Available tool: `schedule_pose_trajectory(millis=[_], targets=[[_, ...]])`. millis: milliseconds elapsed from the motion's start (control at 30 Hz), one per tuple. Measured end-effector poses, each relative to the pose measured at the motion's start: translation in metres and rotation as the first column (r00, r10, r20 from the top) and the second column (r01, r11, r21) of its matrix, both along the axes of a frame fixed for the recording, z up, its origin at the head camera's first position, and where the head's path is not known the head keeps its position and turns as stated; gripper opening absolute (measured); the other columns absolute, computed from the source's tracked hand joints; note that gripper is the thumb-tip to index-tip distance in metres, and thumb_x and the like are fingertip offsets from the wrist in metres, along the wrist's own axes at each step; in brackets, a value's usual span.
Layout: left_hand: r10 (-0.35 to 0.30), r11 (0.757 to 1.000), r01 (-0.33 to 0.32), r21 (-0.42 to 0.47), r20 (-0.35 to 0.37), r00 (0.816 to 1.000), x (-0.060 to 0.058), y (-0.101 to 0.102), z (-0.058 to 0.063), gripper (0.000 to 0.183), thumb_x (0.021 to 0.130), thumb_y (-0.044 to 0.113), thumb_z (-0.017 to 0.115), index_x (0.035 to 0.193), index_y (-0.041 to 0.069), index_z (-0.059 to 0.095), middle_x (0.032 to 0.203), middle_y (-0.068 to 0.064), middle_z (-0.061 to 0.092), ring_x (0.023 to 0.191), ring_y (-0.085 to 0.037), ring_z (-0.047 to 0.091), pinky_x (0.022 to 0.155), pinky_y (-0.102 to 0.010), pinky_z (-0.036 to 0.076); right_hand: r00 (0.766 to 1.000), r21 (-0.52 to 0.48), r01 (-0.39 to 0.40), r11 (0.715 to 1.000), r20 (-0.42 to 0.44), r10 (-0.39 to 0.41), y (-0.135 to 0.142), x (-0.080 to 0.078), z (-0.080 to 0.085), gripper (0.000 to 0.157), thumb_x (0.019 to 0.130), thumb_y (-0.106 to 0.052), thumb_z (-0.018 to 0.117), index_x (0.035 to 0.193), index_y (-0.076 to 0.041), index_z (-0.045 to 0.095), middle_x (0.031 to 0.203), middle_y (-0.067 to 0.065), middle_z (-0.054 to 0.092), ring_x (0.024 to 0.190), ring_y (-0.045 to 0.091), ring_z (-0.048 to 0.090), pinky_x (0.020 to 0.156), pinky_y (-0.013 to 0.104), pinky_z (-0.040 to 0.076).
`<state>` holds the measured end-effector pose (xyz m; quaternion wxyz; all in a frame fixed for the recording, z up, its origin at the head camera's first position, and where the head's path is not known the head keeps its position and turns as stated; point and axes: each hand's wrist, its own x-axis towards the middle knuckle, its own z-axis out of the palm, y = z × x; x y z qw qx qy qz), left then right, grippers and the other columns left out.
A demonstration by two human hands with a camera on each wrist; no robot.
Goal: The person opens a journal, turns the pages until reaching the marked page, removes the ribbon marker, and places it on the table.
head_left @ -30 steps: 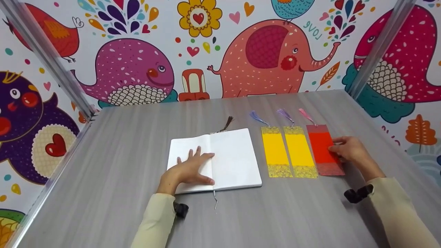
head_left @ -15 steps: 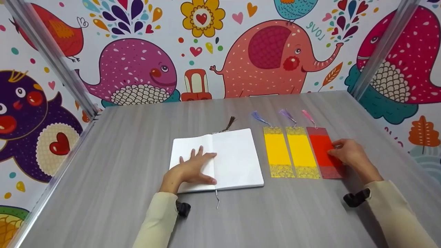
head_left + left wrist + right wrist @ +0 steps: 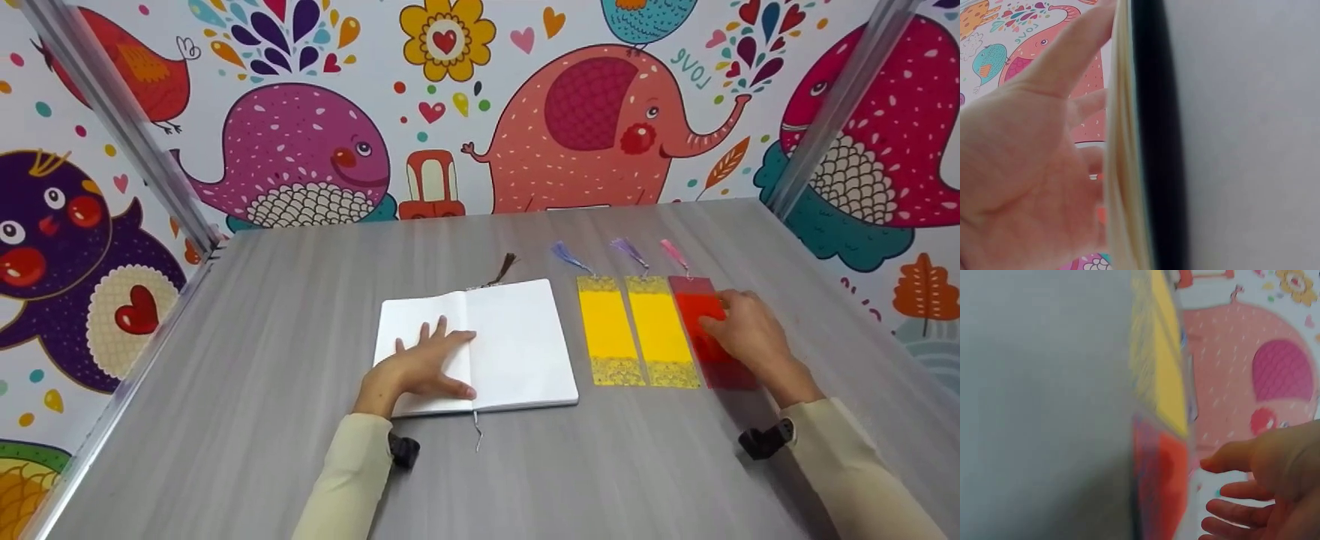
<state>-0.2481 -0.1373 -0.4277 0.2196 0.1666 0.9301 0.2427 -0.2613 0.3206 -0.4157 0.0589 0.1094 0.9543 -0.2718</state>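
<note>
An open notebook (image 3: 517,352) with blank white pages lies on the table. My left hand (image 3: 424,367) rests on its left page with fingers spread, the thumb by the centre fold. In the left wrist view, this hand (image 3: 1033,163) shows beyond the notebook's page edges (image 3: 1126,140). To the right lie two yellow bookmarks (image 3: 609,326) and a red bookmark (image 3: 694,311), side by side. Over the red bookmark's right part is my right hand (image 3: 750,334), hiding some of it. The right wrist view shows that hand's loosely extended fingers (image 3: 1235,512) apart from the red bookmark (image 3: 1165,478).
Blue, purple and pink tassels (image 3: 675,255) extend from the bookmarks' far ends. A brown tassel (image 3: 506,266) sticks out behind the notebook, and a thin ribbon (image 3: 478,431) hangs from its near side. A cartoon-printed wall (image 3: 442,150) bounds the grey table (image 3: 300,300) at the back.
The red bookmark has slid slightly nearer, its far end now level with the yellow ones. My right hand has let go of its right edge and moved left over it. My left hand stays put.
</note>
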Motion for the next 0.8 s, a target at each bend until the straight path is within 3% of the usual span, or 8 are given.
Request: schedule_pose_trajectory(millis=[167, 300, 600, 700, 800], targets=[[-0.003, 1.000, 0.003, 0.000, 0.001, 1.000, -0.001, 0.000, 0.000, 0.093, 0.081, 0.041, 0.082, 0.157, 0.027, 0.032, 0.168, -0.022, -0.003, 0.154, -0.046, -0.008, 0.114, -0.078, -0.005, 0.989, 0.009, -0.113, 0.994, -0.099, 0.113, -0.032, 0.008, 0.018, 0.064, 0.095, -0.033, 0.067, 0.151, -0.013, 0.045, 0.146, 0.024, 0.041, 0.123, 0.043, 0.042, 0.103, 0.060, 0.049], [-0.004, 1.000, 0.004, -0.002, -0.010, 1.000, -0.001, 0.002, 0.000, 0.092, 0.080, 0.042, 0.083, 0.157, 0.026, 0.033, 0.168, -0.024, -0.001, 0.154, -0.047, -0.006, 0.113, -0.079, -0.003, 0.960, 0.041, -0.212, 0.976, -0.181, 0.216, -0.058, 0.019, 0.029, 0.058, 0.094, -0.027, 0.067, 0.149, -0.017, 0.049, 0.150, 0.019, 0.042, 0.132, 0.045, 0.036, 0.111, 0.068, 0.036], [0.007, 1.000, -0.007, -0.018, 0.000, 1.000, -0.003, 0.003, 0.000, 0.092, 0.080, 0.042, 0.083, 0.156, 0.028, 0.033, 0.169, -0.021, -0.002, 0.155, -0.045, -0.006, 0.115, -0.078, -0.003, 0.858, 0.225, -0.375, 0.899, -0.282, 0.429, -0.103, 0.028, 0.035, 0.061, 0.092, -0.026, 0.072, 0.147, -0.013, 0.050, 0.150, 0.017, 0.046, 0.139, 0.039, 0.038, 0.115, 0.069, 0.026], [0.011, 1.000, -0.011, -0.018, -0.002, 1.000, -0.003, 0.003, 0.000, 0.092, 0.080, 0.042, 0.083, 0.156, 0.028, 0.034, 0.169, -0.022, -0.001, 0.155, -0.045, -0.006, 0.114, -0.078, -0.003, 0.826, 0.277, -0.400, 0.874, -0.304, 0.475, -0.112, 0.026, 0.034, 0.062, 0.090, -0.026, 0.074, 0.146, -0.011, 0.051, 0.148, 0.017, 0.048, 0.139, 0.038, 0.041, 0.115, 0.069, 0.026], [0.011, 1.000, -0.011, -0.018, 0.000, 1.000, -0.003, 0.002, 0.000, 0.092, 0.080, 0.043, 0.083, 0.157, 0.028, 0.033, 0.169, -0.022, -0.001, 0.155, -0.045, -0.005, 0.114, -0.078, -0.003, 0.808, 0.285, -0.416, 0.864, -0.321, 0.495, -0.118, 0.026, 0.032, 0.062, 0.090, -0.027, 0.074, 0.145, -0.011, 0.052, 0.147, 0.016, 0.049, 0.138, 0.037, 0.043, 0.115, 0.068, 0.027]])
